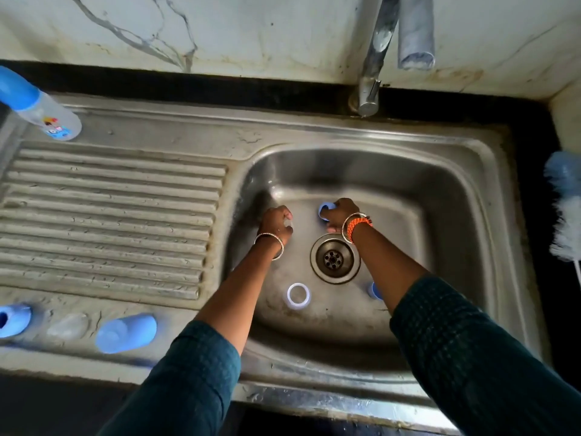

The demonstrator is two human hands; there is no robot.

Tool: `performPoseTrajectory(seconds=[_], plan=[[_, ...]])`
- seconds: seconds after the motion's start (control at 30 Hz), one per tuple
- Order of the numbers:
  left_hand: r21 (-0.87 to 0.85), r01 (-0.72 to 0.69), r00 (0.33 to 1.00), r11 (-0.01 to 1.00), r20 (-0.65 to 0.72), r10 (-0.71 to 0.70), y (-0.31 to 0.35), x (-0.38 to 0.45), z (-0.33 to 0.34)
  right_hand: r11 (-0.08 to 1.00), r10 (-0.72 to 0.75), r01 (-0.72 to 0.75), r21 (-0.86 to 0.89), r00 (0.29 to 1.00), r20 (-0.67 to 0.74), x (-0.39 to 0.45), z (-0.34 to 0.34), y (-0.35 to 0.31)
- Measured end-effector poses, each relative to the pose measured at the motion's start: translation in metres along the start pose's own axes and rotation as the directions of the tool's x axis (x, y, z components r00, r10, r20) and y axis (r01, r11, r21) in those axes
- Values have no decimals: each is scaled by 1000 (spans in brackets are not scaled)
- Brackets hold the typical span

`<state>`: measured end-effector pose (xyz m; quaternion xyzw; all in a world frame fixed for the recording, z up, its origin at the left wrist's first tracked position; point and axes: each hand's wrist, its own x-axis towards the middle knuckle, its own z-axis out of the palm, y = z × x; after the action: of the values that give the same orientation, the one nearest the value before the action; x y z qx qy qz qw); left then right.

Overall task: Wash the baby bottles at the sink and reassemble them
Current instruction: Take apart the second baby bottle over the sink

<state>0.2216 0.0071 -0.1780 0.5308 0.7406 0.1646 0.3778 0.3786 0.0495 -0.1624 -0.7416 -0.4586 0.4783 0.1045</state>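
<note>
Sink basin [440, 196] holds a white ring [298, 295] at 6 o'clock; right hand [338, 215] grips a blue ring [323, 210]; left hand [276, 221] pinches something small and clear, hard to identify; blue piece [374, 291] partly hidden by the right arm.

I stand in a home kitchen: a steel sink [361, 171] with ribbed drainboard [110, 221], tap [374, 58] and marble-tiled wall [220, 33] upper frame.
</note>
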Motion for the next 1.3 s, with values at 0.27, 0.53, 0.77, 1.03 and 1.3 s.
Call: performPoseTrajectory(seconds=[0.27, 0.53, 0.77, 1.03, 1.3], plan=[[-98, -22, 1000, 995, -3, 21, 12, -21, -20, 999, -27, 26, -35, 999, -23, -21, -21, 4], [-219, -35, 999, 975, 11, 38, 15, -48, -30, 963, -17, 1, 268, 998, 56, -29, -33, 16], [-383, -21, 999, 923, 29, 34, 25, -70, -37, 979, -191, 196, 53, 977, -95, -65, -24, 17], [-402, -31, 997, 915, -78, 0, 21, -99, -30, 633, -388, 627, -454, 765, 515, -157, 24, 40], [-479, 436, 892, 762, 344, -294, 31, -122, -25, 782, -596, 539, -314, 794, -120, -186, -3, 34]])
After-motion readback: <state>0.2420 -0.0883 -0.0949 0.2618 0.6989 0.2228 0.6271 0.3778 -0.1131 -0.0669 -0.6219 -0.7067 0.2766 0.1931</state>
